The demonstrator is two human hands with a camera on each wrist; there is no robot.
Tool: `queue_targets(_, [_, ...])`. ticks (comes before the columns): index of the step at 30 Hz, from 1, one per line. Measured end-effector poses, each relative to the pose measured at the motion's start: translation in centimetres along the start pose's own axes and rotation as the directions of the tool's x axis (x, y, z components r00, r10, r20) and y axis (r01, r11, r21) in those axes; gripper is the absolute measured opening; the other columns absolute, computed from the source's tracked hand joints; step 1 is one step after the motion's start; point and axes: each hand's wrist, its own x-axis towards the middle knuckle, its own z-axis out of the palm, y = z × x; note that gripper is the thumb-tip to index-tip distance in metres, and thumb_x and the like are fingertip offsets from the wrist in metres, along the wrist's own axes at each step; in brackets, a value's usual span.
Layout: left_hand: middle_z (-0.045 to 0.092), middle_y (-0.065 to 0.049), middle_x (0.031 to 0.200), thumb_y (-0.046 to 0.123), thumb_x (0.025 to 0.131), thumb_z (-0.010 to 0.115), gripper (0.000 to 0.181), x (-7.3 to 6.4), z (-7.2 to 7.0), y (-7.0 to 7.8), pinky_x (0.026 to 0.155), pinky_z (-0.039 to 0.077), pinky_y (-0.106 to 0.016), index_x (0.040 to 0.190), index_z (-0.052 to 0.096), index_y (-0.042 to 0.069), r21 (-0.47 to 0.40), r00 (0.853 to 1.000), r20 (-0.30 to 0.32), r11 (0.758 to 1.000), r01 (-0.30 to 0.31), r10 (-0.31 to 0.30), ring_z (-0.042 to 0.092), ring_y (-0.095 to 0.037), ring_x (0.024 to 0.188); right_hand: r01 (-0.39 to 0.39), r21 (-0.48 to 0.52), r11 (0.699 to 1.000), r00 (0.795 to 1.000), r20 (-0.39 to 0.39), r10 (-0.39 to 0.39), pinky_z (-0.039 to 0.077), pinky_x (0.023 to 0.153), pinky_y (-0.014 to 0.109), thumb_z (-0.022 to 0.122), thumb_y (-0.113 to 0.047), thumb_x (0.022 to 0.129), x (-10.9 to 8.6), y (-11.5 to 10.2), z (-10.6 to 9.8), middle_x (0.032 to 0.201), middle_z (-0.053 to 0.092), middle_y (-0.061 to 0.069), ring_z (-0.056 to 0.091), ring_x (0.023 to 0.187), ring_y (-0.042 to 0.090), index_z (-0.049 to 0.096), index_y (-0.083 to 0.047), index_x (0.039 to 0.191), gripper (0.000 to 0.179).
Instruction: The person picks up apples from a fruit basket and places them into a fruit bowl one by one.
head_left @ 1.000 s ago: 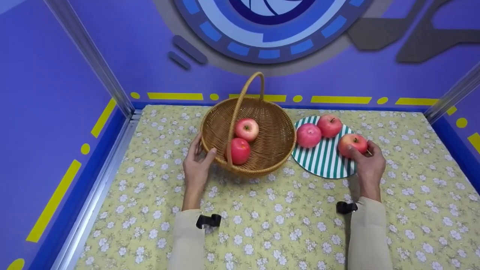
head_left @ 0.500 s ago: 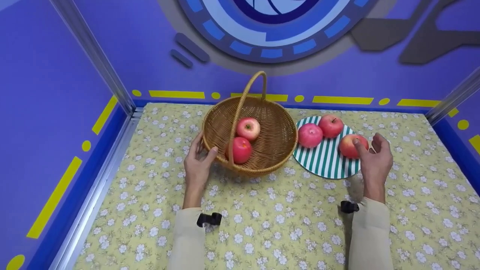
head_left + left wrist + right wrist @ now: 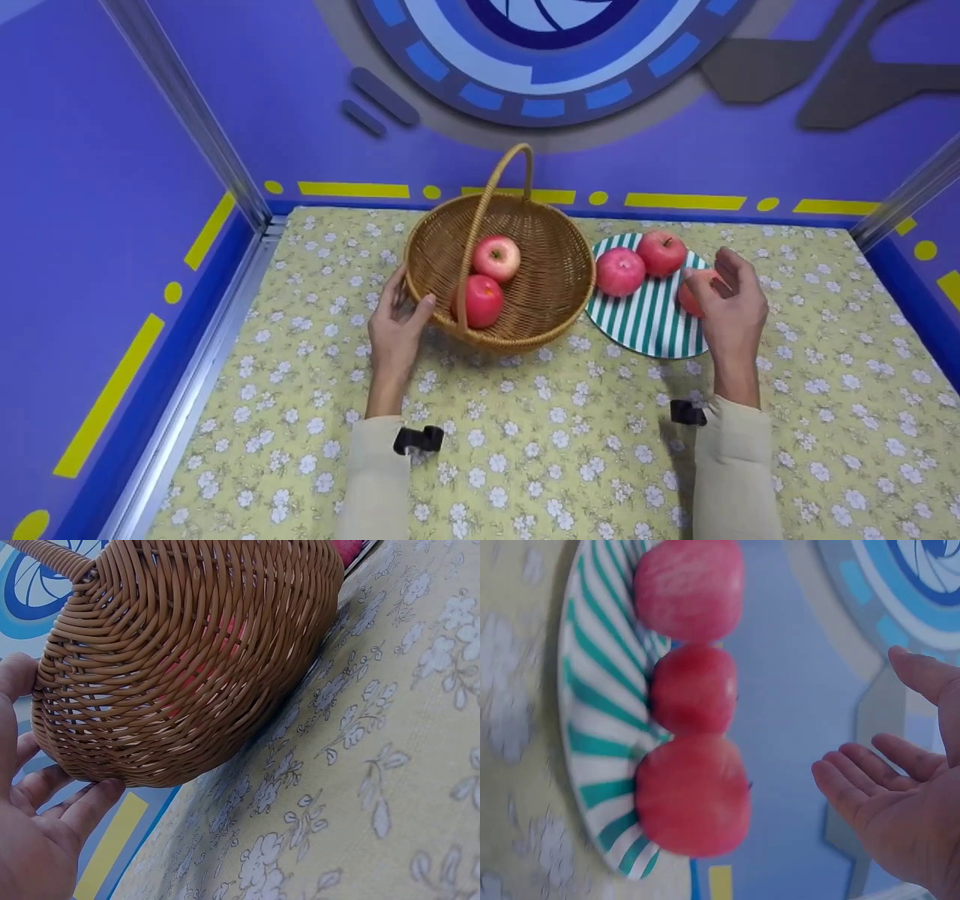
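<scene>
A brown wicker basket with a tall arched handle stands left of a round green-and-white striped plate. Two red apples lie inside it, one pale-topped apple and one redder apple. My left hand holds the basket's left side, thumb at the rim and fingers against the weave. Three more apples sit on the plate: a left apple, a back apple and a right apple. Over the right apple, partly hiding it, is my right hand; its fingers are spread apart and hold nothing.
A floral yellow cloth covers the table. Blue printed panels rise behind it and at both sides, with metal posts at the corners. The basket's right rim meets the plate's left edge in the head view.
My right hand has let go of the right apple, leaving it on the plate. It moved right, then back left and up over that apple. My left hand stays on the basket.
</scene>
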Motion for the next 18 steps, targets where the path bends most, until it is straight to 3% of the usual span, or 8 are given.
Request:
queue_targets(6, [0.051, -0.010, 0.159, 0.018, 0.096, 0.082, 0.067, 0.0, 0.0, 0.0, 0.113, 0.050, -0.032, 0.157, 0.054, 0.021, -0.003, 1.000, 0.002, 1.000, -0.001, 0.001, 0.052, -0.028, 0.143, 0.129, 0.002, 0.992, 0.989, 0.073, -0.129, 0.048, 0.116, 0.042, 0.084, -0.024, 0.095, -0.6, -0.9, 1.9, 0.150, 0.059, 0.017, 0.056, 0.140, 0.031, 0.055, 0.000, 0.152, 0.068])
queue_targets(10, [0.052, -0.010, 0.158, 0.019, 0.096, 0.082, 0.067, 0.0, 0.0, 0.1, 0.112, 0.051, -0.031, 0.157, 0.054, 0.022, 0.009, 1.000, 0.003, 1.000, 0.000, -0.001, 0.053, -0.028, 0.142, 0.167, 0.001, 0.986, 0.980, 0.111, -0.166, 0.049, 0.115, 0.044, 0.084, -0.018, 0.095, -1.0, -1.3, 2.8, 0.147, 0.061, 0.018, 0.057, 0.138, 0.031, 0.055, 0.001, 0.151, 0.066])
queue_targets(18, [0.052, -0.011, 0.158, 0.019, 0.097, 0.081, 0.066, 0.0, 0.0, 0.0, 0.112, 0.051, -0.031, 0.158, 0.054, 0.022, 0.031, 1.000, -0.004, 1.000, 0.001, -0.001, 0.052, -0.027, 0.143, 0.237, 0.133, 0.962, 0.950, 0.174, -0.258, 0.052, 0.112, 0.043, 0.082, -0.006, 0.094, -2.2, -2.4, 4.3, 0.140, 0.065, 0.019, 0.062, 0.128, 0.030, 0.060, 0.005, 0.145, 0.056])
